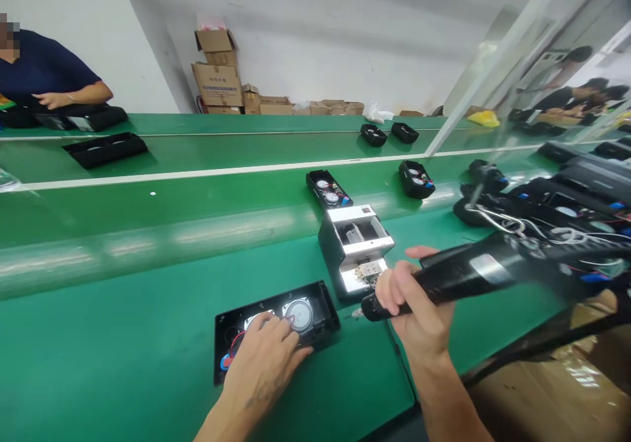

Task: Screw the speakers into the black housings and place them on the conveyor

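An open black speaker box lies on the green table, with two round speaker drivers and red and blue wiring inside. Across its near edge rests my left hand, fingers bent together over the drivers and thumb by the near wall; the fingertips are partly hidden. My right hand is wrapped round a black electric screwdriver, which lies nearly level. Its bit points left, just off the box's right end. Behind the screwdriver stands a white and black screw feeder.
More open speaker boxes lie behind the feeder, with a heap of black housings at right. A green conveyor belt crosses behind the table. One co-worker sits far left, others at far right. Cartons stand by the wall.
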`<state>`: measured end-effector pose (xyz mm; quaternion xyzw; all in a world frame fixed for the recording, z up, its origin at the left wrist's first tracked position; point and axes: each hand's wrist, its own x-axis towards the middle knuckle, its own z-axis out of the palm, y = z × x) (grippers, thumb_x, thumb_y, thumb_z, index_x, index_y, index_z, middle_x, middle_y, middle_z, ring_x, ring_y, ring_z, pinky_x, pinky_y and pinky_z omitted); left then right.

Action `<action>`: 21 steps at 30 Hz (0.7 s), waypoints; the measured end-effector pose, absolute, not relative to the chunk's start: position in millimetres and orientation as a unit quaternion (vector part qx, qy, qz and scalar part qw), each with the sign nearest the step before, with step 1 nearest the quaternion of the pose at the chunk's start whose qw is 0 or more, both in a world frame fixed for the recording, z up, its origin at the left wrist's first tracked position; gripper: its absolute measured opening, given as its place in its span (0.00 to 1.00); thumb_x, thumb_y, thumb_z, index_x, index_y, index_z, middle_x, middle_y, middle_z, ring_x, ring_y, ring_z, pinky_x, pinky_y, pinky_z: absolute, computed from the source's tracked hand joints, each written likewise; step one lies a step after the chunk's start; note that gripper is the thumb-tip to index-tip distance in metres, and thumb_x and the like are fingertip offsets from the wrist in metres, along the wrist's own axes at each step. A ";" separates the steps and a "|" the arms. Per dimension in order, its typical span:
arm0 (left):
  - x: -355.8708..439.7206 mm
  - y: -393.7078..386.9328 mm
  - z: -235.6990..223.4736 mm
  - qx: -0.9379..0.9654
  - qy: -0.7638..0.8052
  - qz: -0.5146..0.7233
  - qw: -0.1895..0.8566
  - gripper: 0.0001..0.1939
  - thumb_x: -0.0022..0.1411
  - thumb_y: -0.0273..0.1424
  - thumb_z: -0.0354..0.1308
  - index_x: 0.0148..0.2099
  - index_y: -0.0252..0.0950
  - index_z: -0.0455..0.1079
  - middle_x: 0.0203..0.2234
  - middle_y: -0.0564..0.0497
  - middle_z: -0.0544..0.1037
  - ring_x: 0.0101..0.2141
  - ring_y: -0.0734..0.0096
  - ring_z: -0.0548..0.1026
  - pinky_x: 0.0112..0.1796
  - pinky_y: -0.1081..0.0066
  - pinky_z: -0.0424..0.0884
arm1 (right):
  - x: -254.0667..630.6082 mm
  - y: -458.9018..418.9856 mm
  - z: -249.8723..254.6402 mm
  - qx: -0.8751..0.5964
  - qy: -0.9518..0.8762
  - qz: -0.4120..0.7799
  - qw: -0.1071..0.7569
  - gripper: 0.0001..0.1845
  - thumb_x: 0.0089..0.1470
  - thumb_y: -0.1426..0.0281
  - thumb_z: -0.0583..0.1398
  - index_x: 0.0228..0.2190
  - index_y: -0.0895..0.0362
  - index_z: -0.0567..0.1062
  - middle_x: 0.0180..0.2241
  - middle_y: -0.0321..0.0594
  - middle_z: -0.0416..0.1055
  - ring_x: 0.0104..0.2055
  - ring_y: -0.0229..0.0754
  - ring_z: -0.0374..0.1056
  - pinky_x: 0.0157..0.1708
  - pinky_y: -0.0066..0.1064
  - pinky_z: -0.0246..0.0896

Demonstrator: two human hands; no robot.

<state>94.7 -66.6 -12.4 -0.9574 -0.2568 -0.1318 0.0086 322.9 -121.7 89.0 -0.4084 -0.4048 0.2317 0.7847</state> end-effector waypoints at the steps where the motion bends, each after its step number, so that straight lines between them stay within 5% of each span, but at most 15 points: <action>1: 95.2 -66.9 -12.4 -0.957 -0.258 -0.131 0.007 0.14 0.72 0.38 0.60 0.33 0.39 0.72 0.30 0.53 0.76 0.33 0.61 0.73 0.48 0.55 0.65 | 313.7 -124.0 87.2 -0.392 -0.406 0.244 0.789 0.12 0.63 0.71 0.63 0.47 0.50 0.69 0.18 0.21 0.60 0.14 0.31 0.54 0.16 0.26 0.55; 21: 95.7 -68.2 -14.6 -0.957 -0.254 -0.132 -0.038 0.11 0.72 0.36 0.60 0.35 0.39 0.72 0.30 0.54 0.75 0.33 0.61 0.72 0.45 0.57 0.65 | 255.2 -118.9 43.2 -0.385 -0.455 0.323 0.735 0.10 0.67 0.71 0.60 0.46 0.46 0.67 0.21 0.23 0.63 0.17 0.33 0.58 0.19 0.26 0.57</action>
